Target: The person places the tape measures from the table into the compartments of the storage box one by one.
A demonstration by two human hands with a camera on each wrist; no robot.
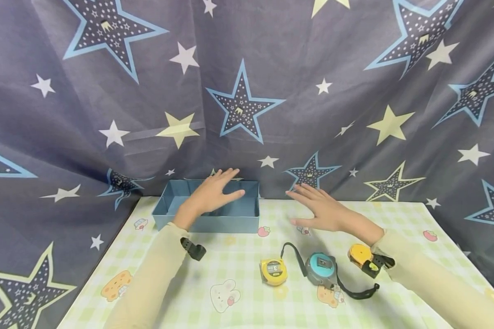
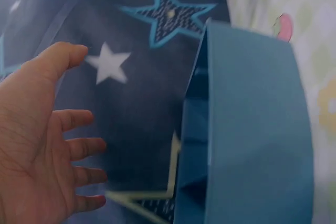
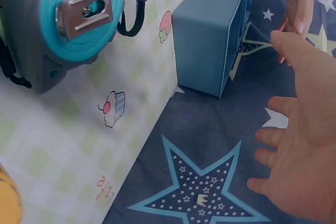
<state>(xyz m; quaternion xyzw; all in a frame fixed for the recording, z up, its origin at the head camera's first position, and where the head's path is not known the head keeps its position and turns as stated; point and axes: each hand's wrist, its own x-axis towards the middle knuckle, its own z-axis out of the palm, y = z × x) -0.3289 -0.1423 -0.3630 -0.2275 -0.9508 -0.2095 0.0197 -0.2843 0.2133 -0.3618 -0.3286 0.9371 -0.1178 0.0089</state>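
My left hand (image 1: 210, 194) hovers over the blue open-topped box (image 1: 226, 224), fingers spread and holding nothing. To the right, my right hand (image 1: 323, 211) is raised above the table's back part, fingers extended, palm turned inward. Below it on the cloth lie three tape measures: a small yellow one (image 1: 273, 272), a grey and turquoise one (image 1: 322, 268) with a black strap, and an orange-yellow one (image 1: 360, 254) partly hidden by my right wrist's camera strap. In the right wrist view the turquoise tape measure (image 3: 84, 19) shows its metal clip.
A green-and-white checked cloth (image 1: 181, 301) with cartoon prints covers the table. Behind it and at both sides hangs a dark star-patterned curtain (image 1: 280, 91). The box stands at the back left, close to the curtain.
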